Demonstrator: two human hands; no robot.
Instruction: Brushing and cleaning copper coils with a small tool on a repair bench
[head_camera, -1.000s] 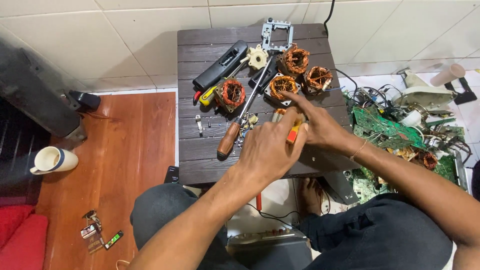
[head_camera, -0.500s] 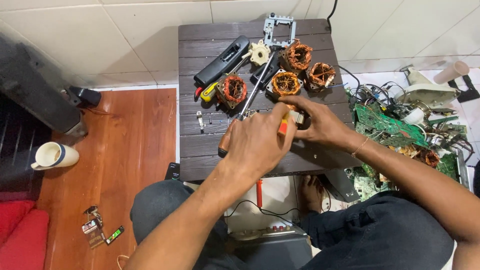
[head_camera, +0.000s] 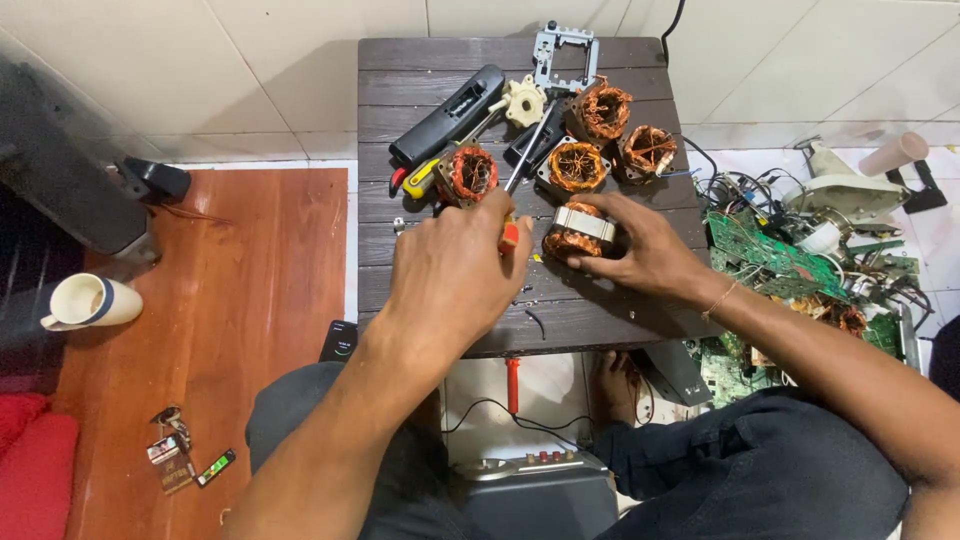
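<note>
Dark wooden slats make up the surface (head_camera: 600, 320), and nearest on it are the two hands at work. The left hand (head_camera: 455, 275) is clenched around the red-and-orange handle of a screwdriver (head_camera: 510, 235), whose shaft runs away toward the far side. Just to its right, the right hand (head_camera: 640, 250) has its fingers (head_camera: 590, 262) wrapped around a motor coil (head_camera: 578, 232), copper windings with a pale metal band, pinning it to the slats in the middle of the surface. The step in hand looks like prying or loosening at this coil with the tool while the other hand steadies it; the next move would call for a firm hold on the coil and a careful tip, since the thin copper wire could tear. Farther off lie four more copper coils (head_camera: 576, 165), a black remote-shaped case (head_camera: 447, 115), a cream plastic gear (head_camera: 523, 100) and a grey metal frame (head_camera: 565, 48). Right of the surface sits a heap of green circuit boards (head_camera: 760, 245); far left, on the wood floor, a white mug (head_camera: 90, 302).
</note>
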